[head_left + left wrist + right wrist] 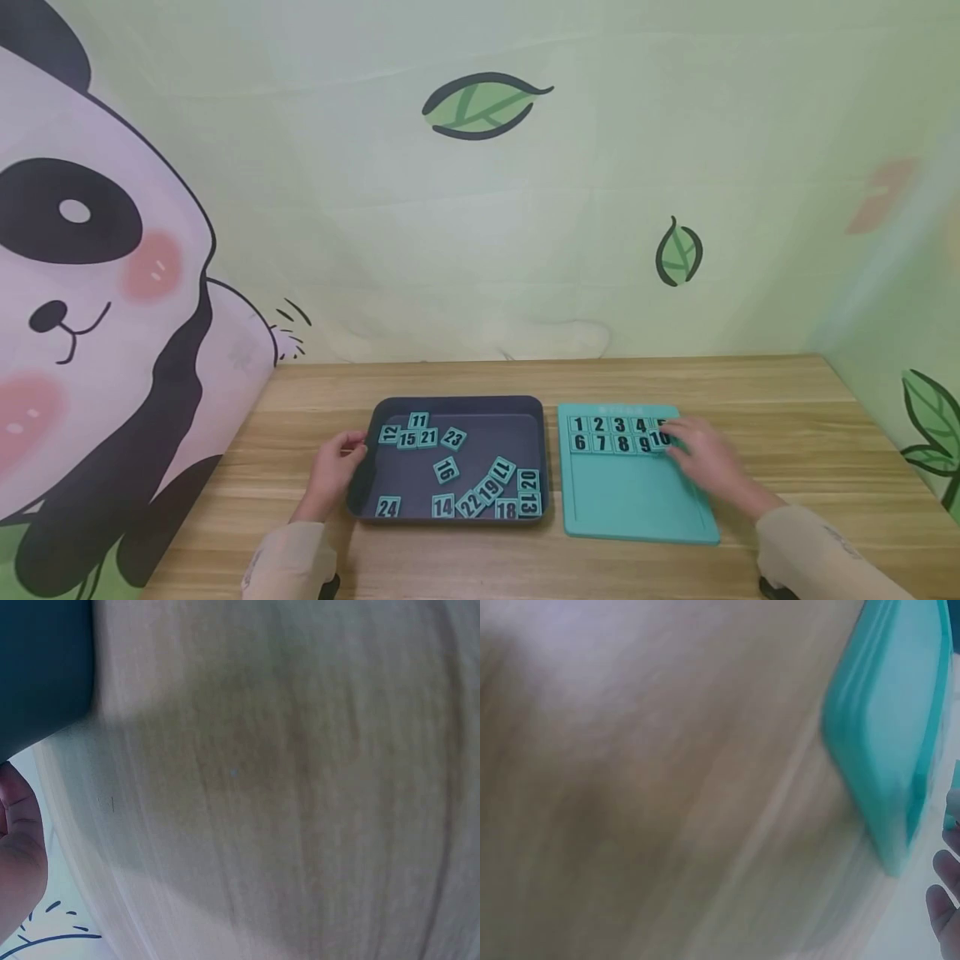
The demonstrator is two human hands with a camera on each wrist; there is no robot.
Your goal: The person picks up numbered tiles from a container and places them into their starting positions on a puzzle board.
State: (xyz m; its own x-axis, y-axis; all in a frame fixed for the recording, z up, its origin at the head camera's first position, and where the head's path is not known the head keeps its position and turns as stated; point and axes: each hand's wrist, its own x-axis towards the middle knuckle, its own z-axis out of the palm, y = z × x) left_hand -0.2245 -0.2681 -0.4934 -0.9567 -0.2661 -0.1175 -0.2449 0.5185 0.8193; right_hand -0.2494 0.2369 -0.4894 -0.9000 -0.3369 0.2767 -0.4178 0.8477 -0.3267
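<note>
Head view: tile 10 is at the R end of the 2nd row on the board, a bit out of line w/ its row & prob. not flat. R hand has it pinched btwn thumb & finger. Tiles 1–9 sit in two rows, top-row end partly hidden by fingers. Step in hand, my guess: seating 10; next move prob. calls for a small nudge to square it, then press & let go. After that, the tray matters: loose tiles 11–24 lie in it, tile 11 upper L, easy to pick imo. L hand is at the tray's L rim, fingers bent; can't tell if it grips or just touches. Tray & board rest side by side on the worktop, narrow gap btwn, printed backdrop behind
</note>
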